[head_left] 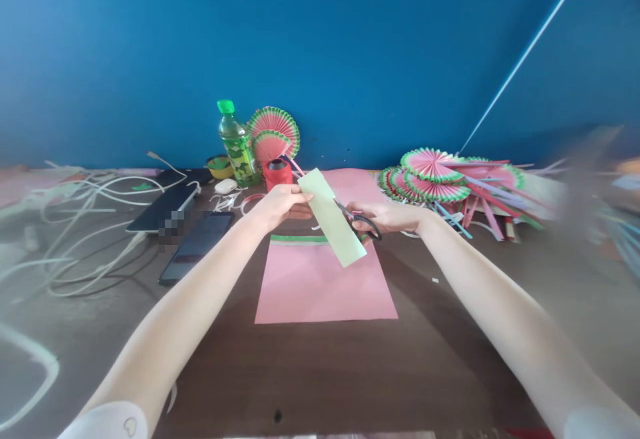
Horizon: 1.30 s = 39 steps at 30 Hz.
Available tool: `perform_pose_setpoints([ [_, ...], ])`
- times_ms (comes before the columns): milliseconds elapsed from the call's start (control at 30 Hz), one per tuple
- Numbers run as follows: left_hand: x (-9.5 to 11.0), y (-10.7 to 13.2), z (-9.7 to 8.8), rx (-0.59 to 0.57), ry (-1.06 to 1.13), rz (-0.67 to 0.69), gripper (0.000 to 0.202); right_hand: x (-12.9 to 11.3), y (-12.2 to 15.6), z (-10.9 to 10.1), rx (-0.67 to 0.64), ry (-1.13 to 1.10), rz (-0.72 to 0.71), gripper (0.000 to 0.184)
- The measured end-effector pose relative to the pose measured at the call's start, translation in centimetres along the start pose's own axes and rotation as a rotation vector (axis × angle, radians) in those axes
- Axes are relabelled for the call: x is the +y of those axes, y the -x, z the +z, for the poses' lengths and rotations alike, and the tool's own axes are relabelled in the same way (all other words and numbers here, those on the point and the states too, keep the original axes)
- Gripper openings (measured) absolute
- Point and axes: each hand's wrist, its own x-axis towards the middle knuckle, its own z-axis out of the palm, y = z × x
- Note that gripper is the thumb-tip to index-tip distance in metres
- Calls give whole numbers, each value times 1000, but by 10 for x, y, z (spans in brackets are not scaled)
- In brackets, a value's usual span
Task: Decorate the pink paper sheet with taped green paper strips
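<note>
My left hand (281,204) pinches the upper end of a pale green paper strip (332,225), holding it above the table at a slant. My right hand (387,216) grips black-handled scissors (361,219) whose blades meet the strip's right edge. Below both hands a pink paper sheet (320,285) with a green and white band along its far edge lies flat on the dark wooden table (310,372).
A green-capped bottle (236,142), a red roll (278,173), pink-and-green paper fans (274,133) and a pile of more fans (440,179) stand near the blue wall. Two phones (196,245) and white paper strips and cables (85,225) lie at the left.
</note>
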Motion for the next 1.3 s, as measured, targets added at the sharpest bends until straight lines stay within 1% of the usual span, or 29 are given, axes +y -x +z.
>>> perform_pose_setpoints([
  [133,2,2,3,-33,-19,-19,5,2,-4,0,16,73,-22,40],
  [333,2,2,2,-24,-18,-12,8,6,-6,1,-31,-73,-63,41],
  [667,5,6,6,-21,-27,-17,6,3,-6,1,41,37,-44,42],
  [967,6,6,5,0,-28,-12,3,7,-9,2,11,-33,-86,41],
  [1300,4,5,5,4,-9,-11,1,9,-11,1,4,-69,-93,41],
])
